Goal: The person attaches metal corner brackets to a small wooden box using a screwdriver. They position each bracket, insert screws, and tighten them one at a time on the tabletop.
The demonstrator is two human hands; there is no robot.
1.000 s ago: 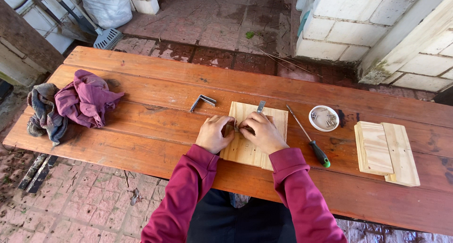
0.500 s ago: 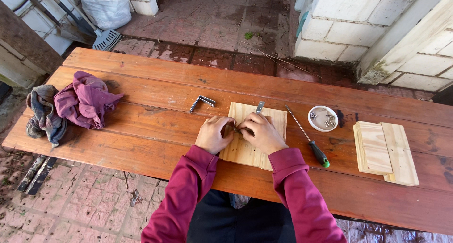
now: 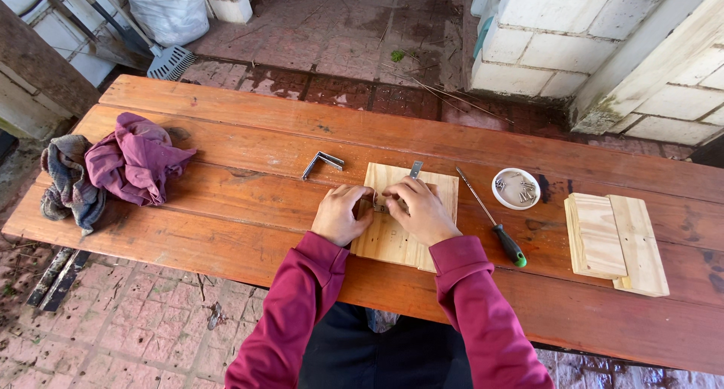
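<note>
A pale wooden board [image 3: 392, 242] lies flat on the reddish wooden table [image 3: 249, 223]. My left hand [image 3: 341, 214] and my right hand [image 3: 422, 211] rest on the board with fingertips together around a small metal piece [image 3: 383, 203] at its upper left; the fingers mostly hide it. A flat metal bracket [image 3: 415, 169] sticks out past the board's far edge. Another angle bracket [image 3: 322, 163] lies on the table left of the board. Both sleeves are maroon.
A screwdriver [image 3: 490, 221] with a green-black handle lies right of the board. Beyond it sits a small white dish [image 3: 516, 188] holding screws. Stacked pale boards [image 3: 615, 239] lie at the right. Purple and grey rags [image 3: 113, 166] are heaped at the left end.
</note>
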